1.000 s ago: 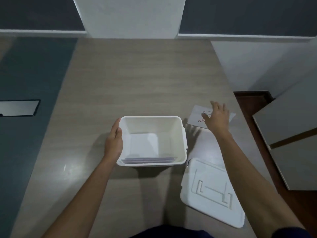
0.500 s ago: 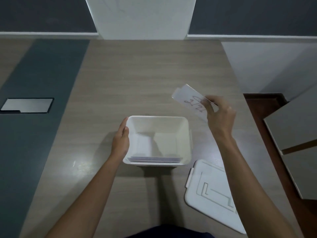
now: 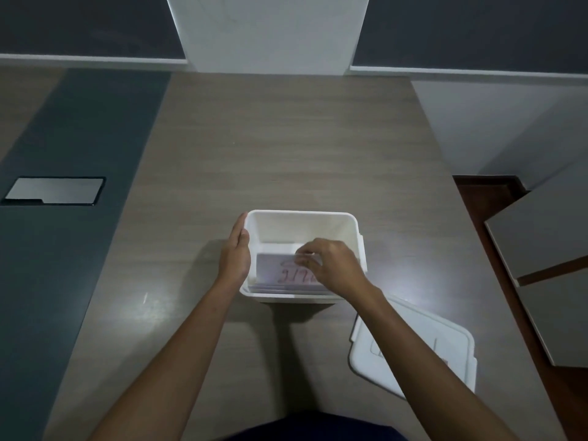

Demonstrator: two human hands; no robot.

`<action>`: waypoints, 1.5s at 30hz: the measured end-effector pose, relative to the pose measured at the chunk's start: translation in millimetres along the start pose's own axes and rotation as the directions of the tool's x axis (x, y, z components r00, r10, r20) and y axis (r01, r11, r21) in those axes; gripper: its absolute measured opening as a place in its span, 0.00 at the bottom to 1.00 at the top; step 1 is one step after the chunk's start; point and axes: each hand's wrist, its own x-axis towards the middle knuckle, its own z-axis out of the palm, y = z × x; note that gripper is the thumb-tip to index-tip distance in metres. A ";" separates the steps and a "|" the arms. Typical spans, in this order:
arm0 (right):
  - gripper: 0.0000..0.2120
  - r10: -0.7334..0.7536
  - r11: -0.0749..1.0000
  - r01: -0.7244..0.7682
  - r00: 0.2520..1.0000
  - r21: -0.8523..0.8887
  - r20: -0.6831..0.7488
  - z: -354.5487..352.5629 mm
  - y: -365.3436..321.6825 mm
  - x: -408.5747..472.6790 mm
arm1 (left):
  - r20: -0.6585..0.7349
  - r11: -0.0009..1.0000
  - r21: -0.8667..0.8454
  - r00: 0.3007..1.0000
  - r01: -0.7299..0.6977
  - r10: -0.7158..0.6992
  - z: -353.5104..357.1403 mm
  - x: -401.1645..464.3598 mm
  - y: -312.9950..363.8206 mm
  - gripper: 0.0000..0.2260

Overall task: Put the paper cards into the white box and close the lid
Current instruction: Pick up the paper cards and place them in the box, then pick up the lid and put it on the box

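Note:
The white box [image 3: 302,222] stands open on the wooden table, near its front middle. My left hand [image 3: 235,256] lies flat against the box's left wall, gripping its rim. My right hand [image 3: 331,265] reaches into the box from the right, its fingers pinched on a paper card [image 3: 276,270] with red writing. That card rests on a stack of other cards inside the box. The white lid [image 3: 445,351] lies flat on the table to the right front, partly hidden by my right forearm.
The table [image 3: 286,148] stretches away to a white pillar [image 3: 267,30] at the back. A dark strip with a metal plate [image 3: 54,190] runs along the left. Grey panels [image 3: 547,256] stand off the table's right edge.
My right hand picked the card up off the table to the right of the box, lifted it, then brought it down into the box. The left hand stayed on the box.

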 end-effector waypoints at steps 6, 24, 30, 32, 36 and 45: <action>0.27 0.053 0.994 -0.022 0.953 -0.107 0.298 22.7 -2.3 -11.0 | -0.012 0.998 0.064 0.999 -0.030 0.031 0.9 -1.4 0.3 0.19; 0.14 0.324 0.946 -0.294 0.845 0.135 -0.425 -66.2 59.0 -83.6 | -0.019 0.817 0.506 0.944 -0.276 0.331 57.6 -44.5 88.7 0.25; 0.20 0.632 0.753 -0.646 0.657 0.123 -0.412 -63.8 136.0 -178.3 | 0.302 0.756 0.390 0.849 -0.526 0.434 153.9 -105.2 103.6 0.23; 0.26 0.679 0.699 -0.714 0.648 0.036 -0.344 -52.6 152.7 -205.2 | 0.386 0.743 0.360 0.815 -0.564 0.432 176.9 -121.6 100.3 0.23; 0.37 0.765 0.588 -0.788 0.615 -0.181 -0.191 -32.8 181.0 -253.1 | 0.572 0.719 0.343 0.742 -0.605 0.351 217.7 -152.5 80.8 0.23; 0.39 0.781 0.568 -0.813 0.582 -0.130 -0.227 -29.7 199.6 -297.0 | 0.583 0.517 0.711 0.811 -0.477 -0.054 233.1 -165.2 -2.1 0.26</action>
